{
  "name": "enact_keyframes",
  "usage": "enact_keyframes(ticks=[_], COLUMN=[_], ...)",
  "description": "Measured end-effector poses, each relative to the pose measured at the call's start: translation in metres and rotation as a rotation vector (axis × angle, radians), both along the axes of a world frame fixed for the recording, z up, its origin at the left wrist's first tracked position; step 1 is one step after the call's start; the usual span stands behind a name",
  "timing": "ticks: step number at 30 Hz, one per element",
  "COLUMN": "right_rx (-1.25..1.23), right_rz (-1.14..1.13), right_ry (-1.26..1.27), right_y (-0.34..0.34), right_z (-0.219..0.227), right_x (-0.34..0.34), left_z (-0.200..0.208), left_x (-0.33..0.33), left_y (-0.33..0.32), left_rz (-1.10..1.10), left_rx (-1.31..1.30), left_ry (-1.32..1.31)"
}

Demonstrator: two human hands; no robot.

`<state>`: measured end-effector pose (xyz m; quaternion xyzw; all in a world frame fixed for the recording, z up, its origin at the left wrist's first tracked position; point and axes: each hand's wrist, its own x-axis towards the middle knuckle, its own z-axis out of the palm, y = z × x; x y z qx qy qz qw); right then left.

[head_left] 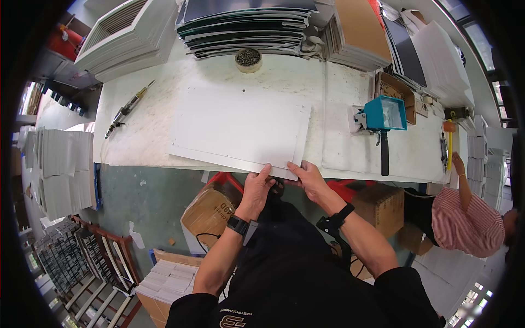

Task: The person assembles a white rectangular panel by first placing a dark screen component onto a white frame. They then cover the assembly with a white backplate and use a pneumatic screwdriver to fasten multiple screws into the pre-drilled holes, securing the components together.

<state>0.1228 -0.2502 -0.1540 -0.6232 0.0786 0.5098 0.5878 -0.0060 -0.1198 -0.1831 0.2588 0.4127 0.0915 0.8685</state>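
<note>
A flat white panel (235, 126) with a few small dark holes lies slightly turned on the worktable, its near corner reaching past the table's front edge. My left hand (256, 190) pinches its near edge, thumb on top and the other fingers underneath. Just to the right, my right hand (310, 180) grips the same panel by its near right corner, thumb also on top. What the fingers do below the panel is hidden. Beyond the panel's far edge stands a round tub (249, 61) full of small metal pieces.
A power screwdriver (127, 108) rests at the left of the white worktable (142, 139). At the right stands a teal tray (385, 113) with a black handle. Dark sheets (246, 30) and white frames (123, 33) are stacked behind. Another person's striped sleeve (465, 218) shows at far right.
</note>
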Motion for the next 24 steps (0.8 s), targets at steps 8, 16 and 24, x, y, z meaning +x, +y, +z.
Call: enact_keyframes(ticks=[8, 16, 24], right_rx=[0.071, 0.056, 0.097], right_rz=[-0.276, -0.338, -0.270], right_ry=[0.017, -0.001, 0.036], right_y=[-0.006, -0.005, -0.009], right_z=[-0.018, -0.033, -0.015], right_x=[-0.023, -0.035, -0.020], left_z=[0.000, 0.001, -0.004], left_x=[0.024, 0.024, 0.015], left_y=[-0.029, -0.035, -0.032], left_rz=[0.156, 0.140, 0.150], left_rx=[0.007, 0.058, 0.046], left_ry=[0.060, 0.080, 0.024])
